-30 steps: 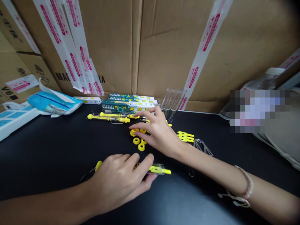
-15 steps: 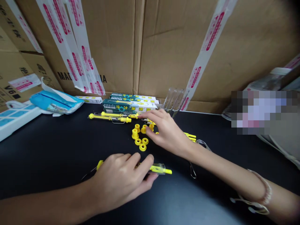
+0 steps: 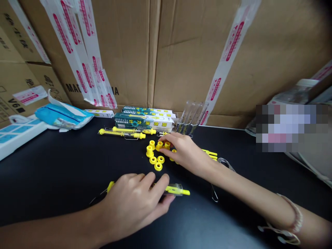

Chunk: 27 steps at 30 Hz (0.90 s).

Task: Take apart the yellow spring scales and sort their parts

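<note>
My left hand [image 3: 137, 200] is wrapped around a tube spring scale [image 3: 176, 189], its clear tube and yellow tip showing past my fingers and a yellow end with a wire hook on the other side. Further back, my right hand [image 3: 186, 152] reaches into a cluster of yellow plastic caps, thumb and index finger on either side of one yellow cap [image 3: 159, 146]. Other upright caps [image 3: 149, 151] and flat yellow rings [image 3: 158, 166] lie around it. Yellow rods [image 3: 211, 154] and metal hooks [image 3: 225, 162] are partly hidden behind my right wrist.
Two assembled spring scales [image 3: 121, 134] lie before printed boxes [image 3: 144, 119]. Clear tubes [image 3: 192, 117] stand by the cardboard wall [image 3: 178, 62]. At left are a blue wipes pack [image 3: 62, 116] and a white power strip [image 3: 23, 135]; a plastic bottle [image 3: 298, 91] is at right.
My right hand has drawn back slightly from the spring scales and closed its finger and thumb around a yellow cap. My left hand keeps its hold; the view has tilted slightly.
</note>
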Each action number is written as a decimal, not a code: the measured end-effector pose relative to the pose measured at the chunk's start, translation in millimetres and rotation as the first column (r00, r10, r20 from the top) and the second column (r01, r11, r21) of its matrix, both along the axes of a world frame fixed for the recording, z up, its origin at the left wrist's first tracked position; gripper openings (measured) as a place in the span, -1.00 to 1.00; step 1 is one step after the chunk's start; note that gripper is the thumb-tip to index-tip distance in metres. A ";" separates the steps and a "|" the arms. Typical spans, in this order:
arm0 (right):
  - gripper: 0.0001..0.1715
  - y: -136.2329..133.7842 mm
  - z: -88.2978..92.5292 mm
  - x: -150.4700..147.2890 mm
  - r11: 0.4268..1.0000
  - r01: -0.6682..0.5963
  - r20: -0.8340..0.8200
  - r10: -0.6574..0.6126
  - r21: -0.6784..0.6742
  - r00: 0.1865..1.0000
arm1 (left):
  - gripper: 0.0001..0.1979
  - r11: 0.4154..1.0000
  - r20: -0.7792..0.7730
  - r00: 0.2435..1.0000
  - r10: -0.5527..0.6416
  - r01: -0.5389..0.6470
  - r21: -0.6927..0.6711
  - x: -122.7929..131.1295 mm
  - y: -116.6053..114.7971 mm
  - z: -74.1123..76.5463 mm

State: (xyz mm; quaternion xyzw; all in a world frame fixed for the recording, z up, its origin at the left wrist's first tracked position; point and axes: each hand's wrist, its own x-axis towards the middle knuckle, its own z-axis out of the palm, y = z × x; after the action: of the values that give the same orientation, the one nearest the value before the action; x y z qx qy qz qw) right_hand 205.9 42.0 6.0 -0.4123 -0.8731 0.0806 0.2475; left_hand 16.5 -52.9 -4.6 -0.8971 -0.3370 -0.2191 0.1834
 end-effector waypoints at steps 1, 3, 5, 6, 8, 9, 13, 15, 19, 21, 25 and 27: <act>-0.78 0.0 0.3 -1.2 1.000 -0.001 0.000 0.001 -0.003 1.000 | -0.87 1.000 0.005 1.000 -0.001 0.001 0.001 0.0 0.3 -0.2; -0.78 0.6 0.6 -2.7 1.000 -0.007 0.001 0.007 -0.009 1.000 | -0.87 1.000 0.012 1.000 -0.002 0.002 -0.001 0.1 1.2 -0.7; -0.78 1.8 0.2 -3.3 1.000 -0.014 0.003 0.014 -0.011 1.000 | -0.86 1.000 0.021 1.000 -0.002 0.002 0.000 0.1 2.0 -1.2; -0.78 2.5 -0.3 -3.3 1.000 -0.017 0.004 0.017 -0.011 1.000 | -0.86 1.000 0.023 1.000 -0.004 0.004 -0.001 0.1 2.2 -1.4; -0.78 4.0 -1.5 -3.4 1.000 -0.019 0.002 0.019 -0.011 1.000 | -0.86 1.000 0.025 1.000 -0.005 0.005 0.000 0.1 2.2 -1.6; -0.79 4.7 -2.1 -3.6 1.000 -0.021 0.000 0.021 -0.010 1.000 | -0.86 1.000 0.025 1.000 -0.005 0.005 0.002 0.0 1.9 -1.6; -0.80 6.2 -2.4 -5.7 1.000 -0.028 -0.013 0.028 -0.009 1.000 | -0.85 1.000 0.015 1.000 -0.002 0.002 -0.005 -0.1 0.7 -1.1; -0.79 6.0 -1.7 -7.6 0.999 -0.032 -0.023 0.031 -0.010 0.999 | -0.85 1.000 0.012 1.000 -0.003 0.003 -0.010 -0.1 0.4 -0.7; -0.79 4.9 -0.9 -11.1 0.999 -0.032 -0.042 0.031 -0.013 0.999 | -0.85 1.000 0.003 1.000 -0.001 0.001 -0.006 -0.2 0.7 0.0; -0.73 4.5 -0.8 -11.4 0.999 -0.030 -0.050 0.029 -0.015 0.998 | -0.86 1.000 0.003 1.000 0.004 -0.004 -0.005 -0.2 0.9 0.2; -0.55 -0.4 4.6 -7.5 1.000 -0.026 -0.062 0.025 -0.017 0.998 | -0.87 1.000 0.018 1.000 0.005 -0.005 0.015 0.0 1.0 -0.1; -0.59 -7.6 11.0 -3.2 1.000 -0.022 -0.075 0.022 -0.001 0.997 | -0.85 0.999 0.035 0.999 0.012 -0.014 0.040 0.2 0.9 -0.3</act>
State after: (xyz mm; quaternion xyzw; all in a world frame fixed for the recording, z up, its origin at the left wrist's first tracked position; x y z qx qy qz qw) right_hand 202.6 34.4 17.0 -0.3998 -0.8675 0.0994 0.2787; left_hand 16.7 -52.0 -4.9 -0.8871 -0.3414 -0.2403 0.1971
